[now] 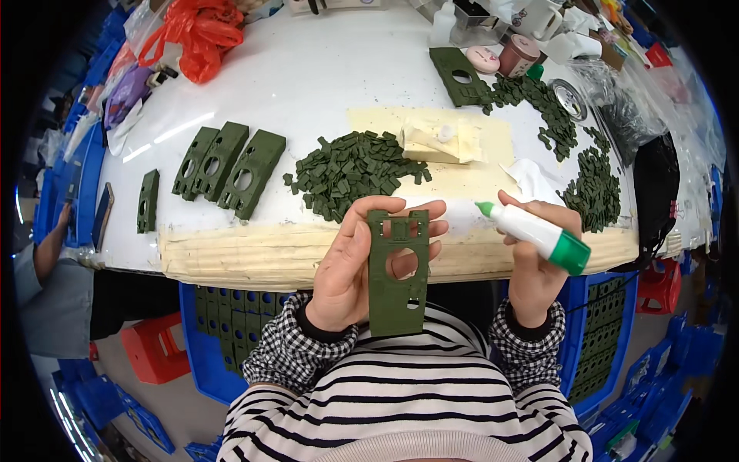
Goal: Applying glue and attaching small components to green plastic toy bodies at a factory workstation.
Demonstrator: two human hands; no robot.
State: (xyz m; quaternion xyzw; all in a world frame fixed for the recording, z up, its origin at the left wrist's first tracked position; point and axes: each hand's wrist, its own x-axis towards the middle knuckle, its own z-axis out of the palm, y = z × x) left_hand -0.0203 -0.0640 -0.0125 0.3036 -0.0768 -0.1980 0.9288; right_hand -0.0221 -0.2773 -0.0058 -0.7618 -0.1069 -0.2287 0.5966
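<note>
Here, our left hand [342,269] grips an oblong dark-green plastic plate [396,296] with a round hole; our right hand [531,266] clasps a green-tipped white plastic bottle [531,230].

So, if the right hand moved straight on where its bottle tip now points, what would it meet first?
Probably the pile of small green pieces, at its right edge; the right hand may pass above, since depth is unclear.
</note>
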